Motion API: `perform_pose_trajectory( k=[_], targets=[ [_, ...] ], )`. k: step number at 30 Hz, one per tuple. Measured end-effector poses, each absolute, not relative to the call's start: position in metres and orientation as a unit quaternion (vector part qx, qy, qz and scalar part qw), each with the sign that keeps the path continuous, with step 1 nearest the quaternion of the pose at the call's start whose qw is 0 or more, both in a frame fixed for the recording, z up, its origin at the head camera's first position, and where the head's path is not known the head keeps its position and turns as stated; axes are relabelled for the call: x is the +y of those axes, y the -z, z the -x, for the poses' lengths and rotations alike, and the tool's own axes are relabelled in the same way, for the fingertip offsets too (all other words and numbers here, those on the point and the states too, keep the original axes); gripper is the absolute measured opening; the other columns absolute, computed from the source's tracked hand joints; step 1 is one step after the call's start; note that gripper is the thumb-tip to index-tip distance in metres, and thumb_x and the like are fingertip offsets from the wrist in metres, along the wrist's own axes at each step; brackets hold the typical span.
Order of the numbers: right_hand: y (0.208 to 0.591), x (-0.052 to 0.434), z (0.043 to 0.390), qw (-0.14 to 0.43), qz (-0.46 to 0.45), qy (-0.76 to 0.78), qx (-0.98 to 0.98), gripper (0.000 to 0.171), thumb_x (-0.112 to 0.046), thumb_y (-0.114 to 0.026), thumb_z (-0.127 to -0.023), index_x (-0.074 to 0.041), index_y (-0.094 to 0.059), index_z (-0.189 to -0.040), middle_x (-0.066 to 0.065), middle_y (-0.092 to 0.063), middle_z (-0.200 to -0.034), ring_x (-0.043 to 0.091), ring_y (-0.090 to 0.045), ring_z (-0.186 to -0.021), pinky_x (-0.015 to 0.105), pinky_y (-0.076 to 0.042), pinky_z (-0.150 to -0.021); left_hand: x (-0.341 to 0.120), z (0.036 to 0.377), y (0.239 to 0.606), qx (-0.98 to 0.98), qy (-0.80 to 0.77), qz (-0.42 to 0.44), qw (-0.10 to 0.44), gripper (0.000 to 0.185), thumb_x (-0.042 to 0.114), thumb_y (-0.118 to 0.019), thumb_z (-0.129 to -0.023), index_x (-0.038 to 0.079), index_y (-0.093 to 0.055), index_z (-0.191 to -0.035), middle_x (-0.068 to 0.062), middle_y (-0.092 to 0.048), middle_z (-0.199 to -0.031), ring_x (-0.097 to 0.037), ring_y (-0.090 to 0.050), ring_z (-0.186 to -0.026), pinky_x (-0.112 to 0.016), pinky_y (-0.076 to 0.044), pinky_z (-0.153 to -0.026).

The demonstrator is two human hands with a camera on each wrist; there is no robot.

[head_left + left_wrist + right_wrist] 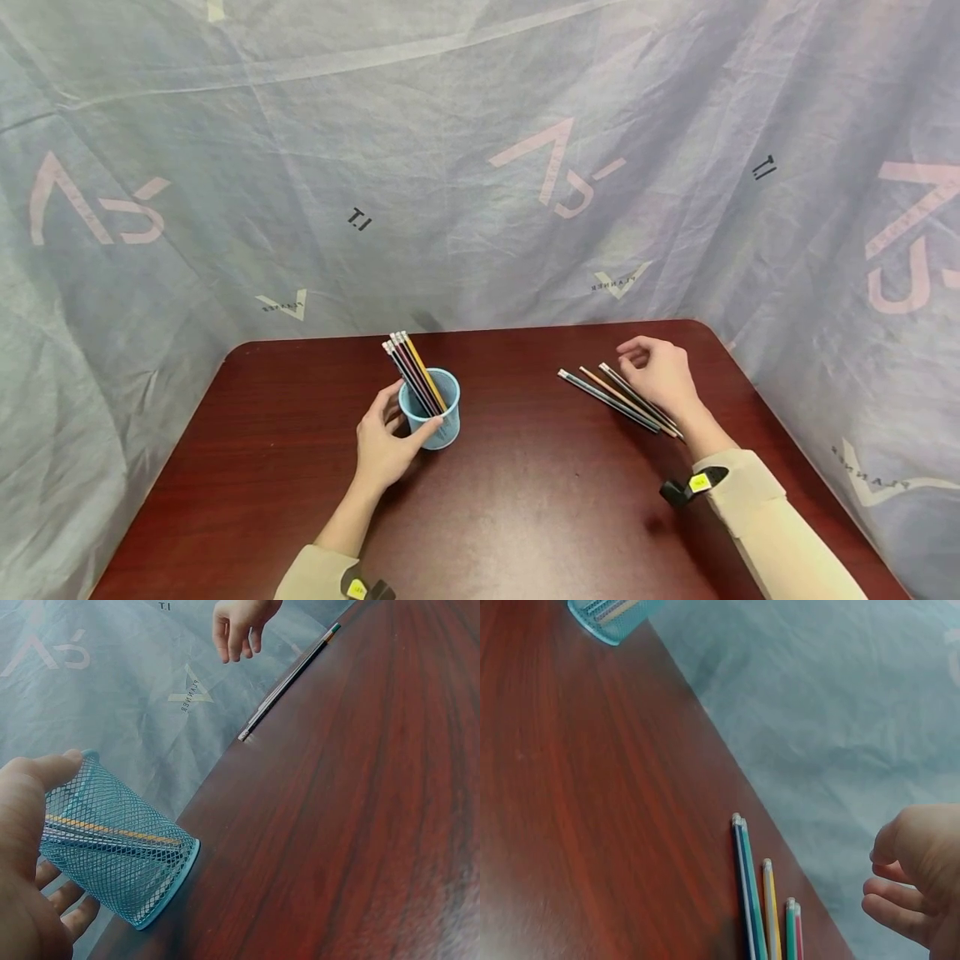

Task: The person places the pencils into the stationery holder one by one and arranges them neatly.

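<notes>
A light-blue mesh cup (433, 410) (112, 838) (613, 613) stands on the dark red table (525, 492) with several pencils (411, 373) leaning in it. My left hand (386, 442) (34, 847) wraps its thumb and fingers around the cup. To the right, several loose pencils (618, 398) (769, 911) (289, 679) lie side by side on the table. My right hand (660, 371) (915, 870) (241, 622) hovers just over their far ends, fingers loosely curled, holding nothing.
A grey-blue printed cloth (480, 167) hangs close behind and around the table. The table's back edge (480, 329) runs just past the cup and pencils. Beige sleeves (772, 525) cover both forearms.
</notes>
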State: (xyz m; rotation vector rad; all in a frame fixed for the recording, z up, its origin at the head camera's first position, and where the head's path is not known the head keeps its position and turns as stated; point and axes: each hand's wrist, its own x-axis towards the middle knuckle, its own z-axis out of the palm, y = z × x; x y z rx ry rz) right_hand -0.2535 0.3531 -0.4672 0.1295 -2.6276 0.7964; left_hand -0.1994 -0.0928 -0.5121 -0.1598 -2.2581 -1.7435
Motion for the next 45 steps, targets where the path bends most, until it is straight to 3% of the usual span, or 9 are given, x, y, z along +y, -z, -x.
perform_pose_trajectory(
  k=[8, 23, 38, 45],
  targets=[
    [0.480, 0.355, 0.244, 0.173, -0.063, -0.275, -0.944, 0.012, -0.007, -0.072, -0.092, -0.005, -0.080, -0.101, 0.008, -0.080, -0.087, 0.021, -0.076, -0.075, 0.031, -0.057, -0.066, -0.094, 0.200, 0.514, -0.783, 0.604, 0.055, 0.140, 0.081, 0.013, -0.097, -0.077, 0.009, -0.059, -0.148, -0.015, -0.072, -0.131, -0.030, -0.069, -0.125, -0.050, -0.058, -0.108],
    [0.502, 0.345, 0.236, 0.111, -0.095, -0.254, -0.956, 0.010, -0.005, -0.074, -0.090, -0.006, -0.079, -0.098, 0.002, -0.077, -0.082, 0.013, -0.071, -0.073, 0.034, -0.058, -0.068, -0.093, 0.200, 0.514, -0.781, 0.605, 0.056, 0.143, 0.080, 0.013, -0.097, -0.076, 0.008, -0.059, -0.146, -0.015, -0.073, -0.130, -0.030, -0.070, -0.124, -0.050, -0.058, -0.107],
    [0.507, 0.339, 0.235, 0.097, -0.112, -0.236, -0.960, 0.010, -0.005, -0.075, -0.090, -0.005, -0.078, -0.098, 0.001, -0.075, -0.081, 0.011, -0.066, -0.071, 0.031, -0.055, -0.065, -0.094, 0.200, 0.512, -0.783, 0.602, 0.058, 0.144, 0.080, 0.013, -0.097, -0.077, 0.006, -0.059, -0.147, -0.016, -0.073, -0.130, -0.031, -0.070, -0.124, -0.051, -0.058, -0.107],
    [0.507, 0.332, 0.235, 0.112, -0.126, -0.201, -0.965, 0.006, -0.005, -0.078, -0.088, -0.003, -0.078, -0.093, 0.003, -0.076, -0.079, 0.015, -0.069, -0.071, 0.037, -0.059, -0.066, -0.093, 0.199, 0.512, -0.785, 0.599, 0.058, 0.149, 0.079, 0.013, -0.097, -0.077, 0.009, -0.060, -0.146, -0.015, -0.073, -0.129, -0.030, -0.070, -0.123, -0.051, -0.058, -0.106]
  ],
)
